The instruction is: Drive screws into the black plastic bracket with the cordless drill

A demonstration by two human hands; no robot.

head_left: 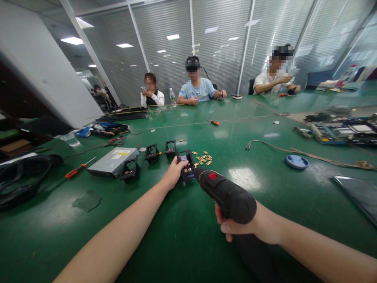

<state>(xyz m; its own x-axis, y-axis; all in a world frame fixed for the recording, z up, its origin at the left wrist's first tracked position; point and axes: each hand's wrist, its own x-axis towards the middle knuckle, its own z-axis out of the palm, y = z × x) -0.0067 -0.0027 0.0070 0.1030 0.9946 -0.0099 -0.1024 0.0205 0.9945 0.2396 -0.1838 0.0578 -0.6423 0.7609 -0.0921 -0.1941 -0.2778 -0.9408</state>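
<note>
By the left hand (173, 173), fingers closed, a small black bracket (186, 162) is being pinned on the green table (182, 236). The drill (228, 196), tip at the bracket, is being gripped in the right hand (237, 225). Risk judged: bit slipping off, bracket being spun, left fingers being struck.

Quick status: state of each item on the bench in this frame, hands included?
Left hand: fingers closed on small black plastic bracket, resting on green table.
Right hand: gripping black electric screwdriver with red switch, tip at that bracket.
Three other black brackets: standing, untouched.
Small brass-coloured plates: loose, scattered.
Grey metal box: lying flat, casing closed.
Red-handled screwdriver: lying flat, untouched.
</note>
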